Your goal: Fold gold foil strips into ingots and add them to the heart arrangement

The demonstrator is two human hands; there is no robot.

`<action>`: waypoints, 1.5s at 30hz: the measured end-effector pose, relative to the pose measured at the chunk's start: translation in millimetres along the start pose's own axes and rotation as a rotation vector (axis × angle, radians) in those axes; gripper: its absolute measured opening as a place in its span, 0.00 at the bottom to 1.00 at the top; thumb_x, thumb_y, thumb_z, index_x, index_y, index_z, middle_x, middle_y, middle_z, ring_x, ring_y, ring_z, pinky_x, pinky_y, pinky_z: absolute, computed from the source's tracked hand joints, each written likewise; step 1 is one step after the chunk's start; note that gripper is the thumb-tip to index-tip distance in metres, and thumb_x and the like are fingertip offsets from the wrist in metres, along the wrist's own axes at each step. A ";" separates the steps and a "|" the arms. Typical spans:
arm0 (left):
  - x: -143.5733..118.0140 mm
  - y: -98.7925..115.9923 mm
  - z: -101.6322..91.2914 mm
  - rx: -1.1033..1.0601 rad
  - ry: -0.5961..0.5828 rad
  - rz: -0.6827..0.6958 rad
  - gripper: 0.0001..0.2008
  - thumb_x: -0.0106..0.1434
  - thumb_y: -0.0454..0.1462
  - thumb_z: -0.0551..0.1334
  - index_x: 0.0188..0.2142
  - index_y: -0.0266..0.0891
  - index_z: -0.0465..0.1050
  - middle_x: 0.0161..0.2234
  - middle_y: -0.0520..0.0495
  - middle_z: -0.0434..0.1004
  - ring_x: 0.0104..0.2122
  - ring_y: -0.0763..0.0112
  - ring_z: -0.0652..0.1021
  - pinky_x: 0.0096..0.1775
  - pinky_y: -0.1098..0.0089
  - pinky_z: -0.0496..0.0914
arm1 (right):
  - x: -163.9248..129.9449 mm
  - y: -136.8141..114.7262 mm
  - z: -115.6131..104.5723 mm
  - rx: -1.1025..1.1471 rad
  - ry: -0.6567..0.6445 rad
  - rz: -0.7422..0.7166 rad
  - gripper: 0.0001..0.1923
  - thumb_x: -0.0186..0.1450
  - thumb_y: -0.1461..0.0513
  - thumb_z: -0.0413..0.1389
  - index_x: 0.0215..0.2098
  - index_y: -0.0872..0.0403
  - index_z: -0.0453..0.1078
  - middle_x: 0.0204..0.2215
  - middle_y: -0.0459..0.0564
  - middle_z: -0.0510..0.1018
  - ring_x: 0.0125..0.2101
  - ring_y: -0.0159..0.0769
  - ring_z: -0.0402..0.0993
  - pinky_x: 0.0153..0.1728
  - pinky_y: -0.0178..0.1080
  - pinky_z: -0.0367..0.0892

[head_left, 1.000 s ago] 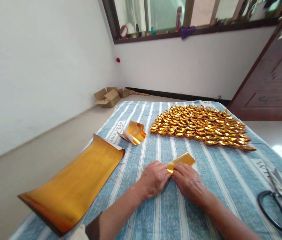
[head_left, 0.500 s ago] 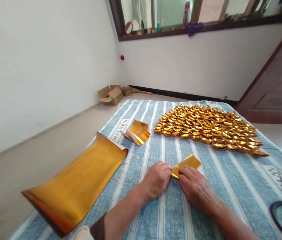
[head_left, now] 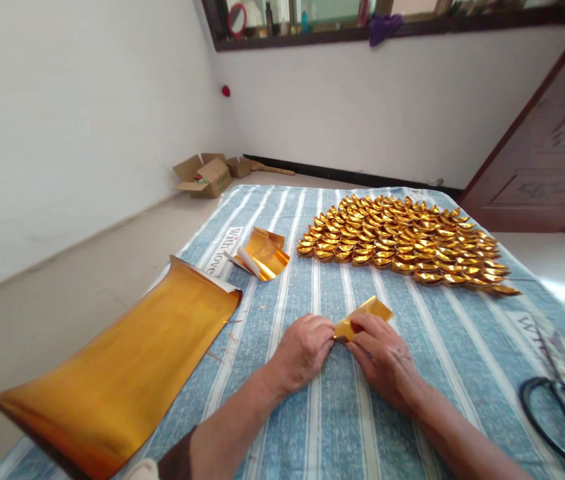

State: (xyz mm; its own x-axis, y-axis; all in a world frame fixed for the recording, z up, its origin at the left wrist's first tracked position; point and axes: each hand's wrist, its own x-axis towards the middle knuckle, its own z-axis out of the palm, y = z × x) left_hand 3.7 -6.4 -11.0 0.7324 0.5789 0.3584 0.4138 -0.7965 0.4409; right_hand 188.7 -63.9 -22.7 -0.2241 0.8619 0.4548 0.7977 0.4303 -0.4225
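While the lower left of the frame is filled by a large gold sheet, the left end of a small gold paper, just below and right of the frame's centre, is pinched by the curled, closed fingertips of the left hand. From that end the paper's long axis is slanted toward the upper right, away from the left fingers, while its near edge is gripped about midway by the closed thumb and fingers of the right hand, its upper right end being left uncovered.
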 end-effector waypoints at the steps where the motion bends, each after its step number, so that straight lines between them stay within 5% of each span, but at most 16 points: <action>1: -0.4 0.3 0.8 -0.003 0.011 -0.011 0.08 0.65 0.31 0.53 0.35 0.37 0.71 0.35 0.45 0.77 0.37 0.67 0.75 0.41 0.64 0.71 | 0.6 -0.1 0.0 0.016 0.005 0.017 0.13 0.67 0.64 0.49 0.26 0.54 0.69 0.35 0.53 0.72 0.37 0.38 0.68 0.38 0.43 0.67; 24: 1.8 1.2 13.0 0.054 0.206 -0.128 0.09 0.64 0.29 0.52 0.39 0.37 0.70 0.36 0.43 0.76 0.38 0.65 0.77 0.41 0.64 0.74 | 1.5 5.7 11.2 -0.049 0.108 0.105 0.12 0.66 0.65 0.51 0.24 0.53 0.67 0.41 0.55 0.73 0.47 0.45 0.67 0.46 0.52 0.66; 32: -3.7 37.1 6.1 0.293 0.246 0.004 0.11 0.65 0.29 0.51 0.41 0.33 0.71 0.42 0.37 0.77 0.40 0.60 0.76 0.42 0.58 0.74 | 1.9 6.9 11.5 -0.042 0.069 0.156 0.13 0.66 0.64 0.51 0.23 0.53 0.65 0.37 0.53 0.72 0.43 0.42 0.68 0.43 0.48 0.66; 38: -16.0 57.8 18.1 0.315 0.079 0.001 0.19 0.64 0.34 0.53 0.53 0.30 0.67 0.53 0.33 0.71 0.55 0.51 0.69 0.51 0.50 0.69 | 1.7 6.9 12.7 -0.042 0.126 0.133 0.14 0.66 0.64 0.49 0.22 0.53 0.65 0.39 0.54 0.73 0.45 0.43 0.67 0.44 0.49 0.66; 45: -18.0 54.6 21.6 0.325 0.006 -0.056 0.23 0.65 0.42 0.54 0.55 0.30 0.64 0.56 0.30 0.67 0.57 0.47 0.67 0.49 0.47 0.70 | 1.4 6.3 13.6 -0.039 0.126 0.155 0.14 0.66 0.64 0.50 0.23 0.52 0.66 0.40 0.54 0.73 0.46 0.44 0.67 0.46 0.49 0.66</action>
State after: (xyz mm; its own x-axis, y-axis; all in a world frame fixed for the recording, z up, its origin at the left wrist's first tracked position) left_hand 24.8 -64.0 -11.1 0.7004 0.6240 0.3465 0.6053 -0.7766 0.1749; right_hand 185.9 -56.3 -35.3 -0.0270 0.8755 0.4824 0.8386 0.2825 -0.4658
